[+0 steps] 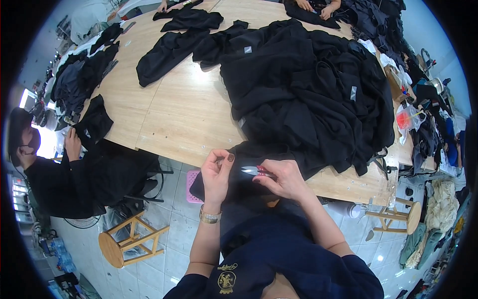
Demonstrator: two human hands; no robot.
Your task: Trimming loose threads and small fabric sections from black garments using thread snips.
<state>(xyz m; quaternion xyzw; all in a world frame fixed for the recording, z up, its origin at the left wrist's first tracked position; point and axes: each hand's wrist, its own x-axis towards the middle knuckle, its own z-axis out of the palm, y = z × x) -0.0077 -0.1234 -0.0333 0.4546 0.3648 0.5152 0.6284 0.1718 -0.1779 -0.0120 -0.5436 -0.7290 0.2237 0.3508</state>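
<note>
Your right hand [285,178] pinches small metal thread snips [253,172], blades twd your left hand [216,175], whose fingers press together on the edge of a black fabric garment [239,187] hanging off the near edge of the pale wooden table [184,114], w/ a black clothing heap [308,89] just behind.

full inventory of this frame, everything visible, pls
wooden table: 1, light wood, centre
garment pile: 1, black, table right
loose garments: several, black, table upper left
thread snips: 1, silver, red grip, right hand
pink stool: 1, under table edge
wooden stools: 2, lower left and right
co-worker: 1, dark clothes, left
left hand: pinching black fabric
right hand: holding snips
</note>
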